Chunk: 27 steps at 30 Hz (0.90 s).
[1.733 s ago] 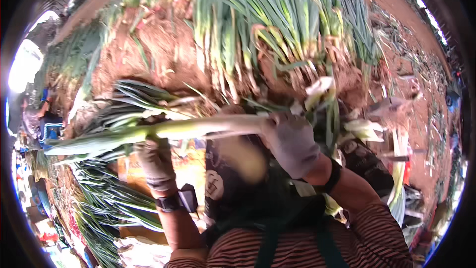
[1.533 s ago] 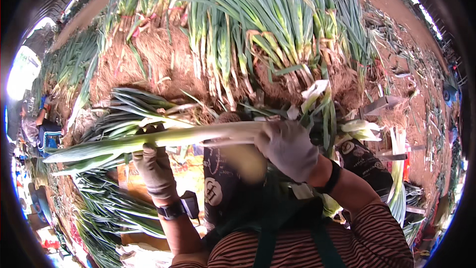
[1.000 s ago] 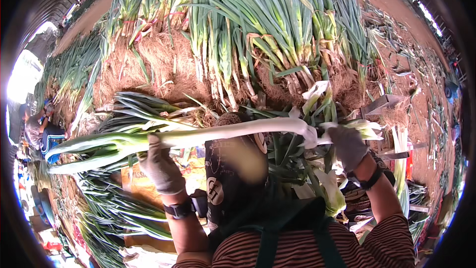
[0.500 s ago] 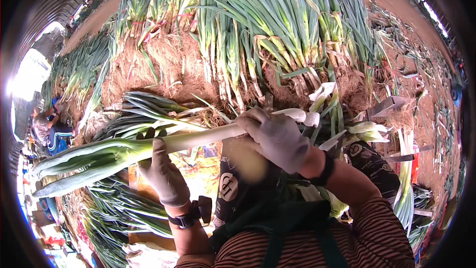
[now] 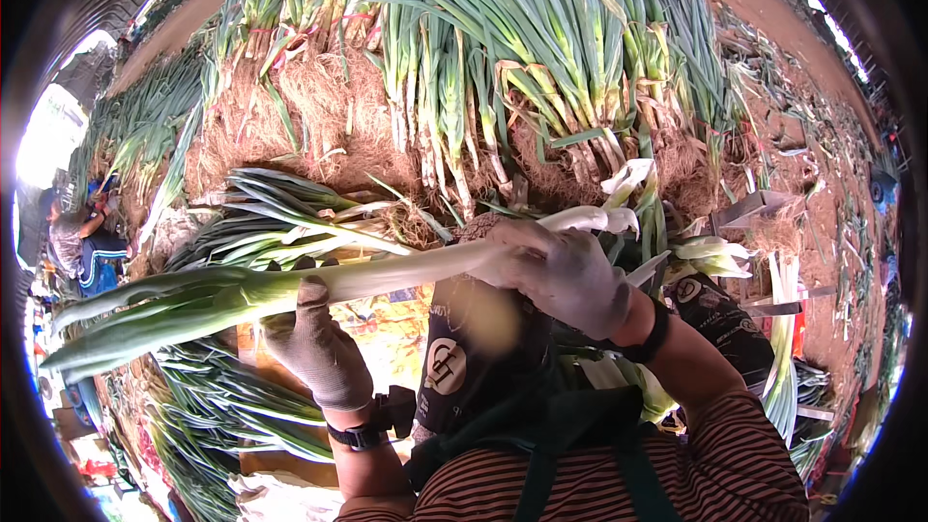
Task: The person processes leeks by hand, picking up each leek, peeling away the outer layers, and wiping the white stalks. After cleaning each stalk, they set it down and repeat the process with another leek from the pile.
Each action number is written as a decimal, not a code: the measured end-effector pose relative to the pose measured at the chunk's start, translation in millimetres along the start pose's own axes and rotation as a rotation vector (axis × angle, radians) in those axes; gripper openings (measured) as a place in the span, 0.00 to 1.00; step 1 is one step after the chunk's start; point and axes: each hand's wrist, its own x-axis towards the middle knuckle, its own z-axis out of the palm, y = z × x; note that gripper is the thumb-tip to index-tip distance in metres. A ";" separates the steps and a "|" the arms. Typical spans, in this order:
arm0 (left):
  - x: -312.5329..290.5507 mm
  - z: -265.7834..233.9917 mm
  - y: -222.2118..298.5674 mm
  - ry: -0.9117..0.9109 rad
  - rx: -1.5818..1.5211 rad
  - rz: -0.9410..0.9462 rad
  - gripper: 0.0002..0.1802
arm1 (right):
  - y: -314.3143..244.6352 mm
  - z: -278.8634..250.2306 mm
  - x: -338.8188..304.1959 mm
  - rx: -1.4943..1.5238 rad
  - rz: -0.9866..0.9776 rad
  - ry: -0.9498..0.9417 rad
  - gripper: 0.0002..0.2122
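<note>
A long, thick green onion (image 5: 411, 271) lies across in front of me, its white stalk to the right and its green leaves to the left. My left hand (image 5: 324, 353), in a grey glove, grips it where white turns to green, the thumb over the near side. Closed round the white part is my gloved right hand (image 5: 561, 266). A pale strip or end (image 5: 594, 220) shows beyond that hand's far side and curls at its tip; whether it is a loose layer I cannot tell. The right fingertips are partly hidden and blurred.
Bundled green onions with roots (image 5: 541, 39) stand along the far side. Loose green onions lie left of centre (image 5: 280, 208) and nearer to me (image 5: 242, 401). A metal bracket (image 5: 749, 210) and peeled scraps (image 5: 710, 256) are at right. Another person (image 5: 92, 242) sits far left.
The green onion has shifted slightly left, leaves lower. My right hand has moved a little right and down and is blurred; the pale end beyond it now looks more curled.
</note>
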 end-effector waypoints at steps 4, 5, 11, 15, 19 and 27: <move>3.4 -1.0 -6.0 0.033 -0.024 0.002 0.16 | 7.2 -20.9 -31.0 0.858 0.318 0.019 0.07; 4.4 -1.7 -6.1 0.036 -0.023 0.003 0.16 | -1.7 -22.6 -38.8 1.115 0.605 0.227 0.05; 7.6 -4.5 -8.1 0.019 -0.155 -0.075 0.19 | 55.7 -93.8 -85.4 1.118 0.981 1.049 0.02; 10.3 -4.4 -4.0 0.012 -0.162 -0.089 0.22 | 123.2 -115.2 -144.4 -0.274 0.821 0.506 0.20; 6.8 -10.1 2.8 0.010 -0.132 -0.065 0.20 | 39.1 -96.2 -53.4 -0.055 0.605 0.102 0.18; 1.8 -19.5 12.2 0.017 -0.078 0.001 0.15 | 29.0 -45.8 0.7 -0.262 0.307 -0.382 0.12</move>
